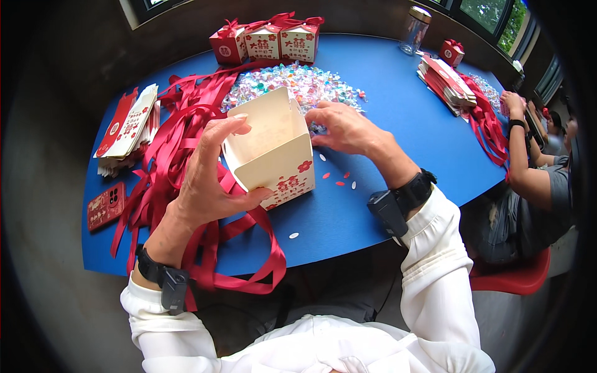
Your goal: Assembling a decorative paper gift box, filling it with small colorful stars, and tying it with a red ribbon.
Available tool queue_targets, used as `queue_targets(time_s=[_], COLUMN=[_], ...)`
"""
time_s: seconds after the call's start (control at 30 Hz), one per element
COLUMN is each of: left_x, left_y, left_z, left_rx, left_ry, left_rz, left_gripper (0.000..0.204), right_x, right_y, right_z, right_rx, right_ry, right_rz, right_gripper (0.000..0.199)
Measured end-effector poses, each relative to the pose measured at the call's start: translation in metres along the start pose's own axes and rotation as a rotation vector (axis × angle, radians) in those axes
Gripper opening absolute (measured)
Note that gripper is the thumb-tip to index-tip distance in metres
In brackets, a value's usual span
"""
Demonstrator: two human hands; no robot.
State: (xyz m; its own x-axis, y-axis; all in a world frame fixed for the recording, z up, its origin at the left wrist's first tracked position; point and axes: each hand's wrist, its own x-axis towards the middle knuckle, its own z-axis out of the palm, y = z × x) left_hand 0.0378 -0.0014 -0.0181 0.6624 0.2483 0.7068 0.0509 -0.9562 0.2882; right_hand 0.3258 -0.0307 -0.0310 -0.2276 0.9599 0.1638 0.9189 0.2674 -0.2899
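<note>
Ctr of frame, the open-topped card box [278,163] is prob. light, stiffish but easily creased, best held by its walls, as the L hand [202,180] does w/ grip spanning a corner; R hand [351,127], grip narrow by shiny wrapped pieces [292,84], contents can't tell.
</note>
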Motion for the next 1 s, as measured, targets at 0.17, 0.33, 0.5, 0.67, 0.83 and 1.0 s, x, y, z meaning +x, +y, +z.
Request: queue_targets(time_s=[0.17, 0.33, 0.5, 0.67, 0.83, 1.0], left_x=[-0.002, -0.002, -0.003, -0.003, -0.005, -0.002], left_y=[0.0, -0.001, 0.0, 0.0, 0.0, 0.0], left_z=[-0.001, 0.001, 0.001, 0.002, 0.001, 0.002], left_rx=[0.002, -0.013, -0.003, -0.011, -0.053, -0.063], left_ry=[-0.013, -0.015, -0.024, -0.018, -0.009, -0.024], left_rz=[-0.006, 0.001, 0.01, 0.018, 0.02, 0.047], left_gripper=[0.1, 0.1, 0.099, 0.098, 0.1, 0.105], right_x=[0.007, 0.003, -0.002, 0.001, 0.006, -0.011], right_y=[0.001, 0.01, 0.013, 0.014, -0.033, -0.068], right_z=[0.019, 0.004, -0.015, -0.019, -0.03, -0.04], right_rx=[-0.022, -0.024, 0.031, 0.173, 0.907, 0.646], right_ry=[0.012, -0.138, -0.037, 0.22, 0.433, 0.419], right_rz=[-0.029, 0.048, 0.117, 0.142, -0.171, -0.402], right_gripper=[0.015, 0.025, 0.026, 0.03, 0.026, 0.023])
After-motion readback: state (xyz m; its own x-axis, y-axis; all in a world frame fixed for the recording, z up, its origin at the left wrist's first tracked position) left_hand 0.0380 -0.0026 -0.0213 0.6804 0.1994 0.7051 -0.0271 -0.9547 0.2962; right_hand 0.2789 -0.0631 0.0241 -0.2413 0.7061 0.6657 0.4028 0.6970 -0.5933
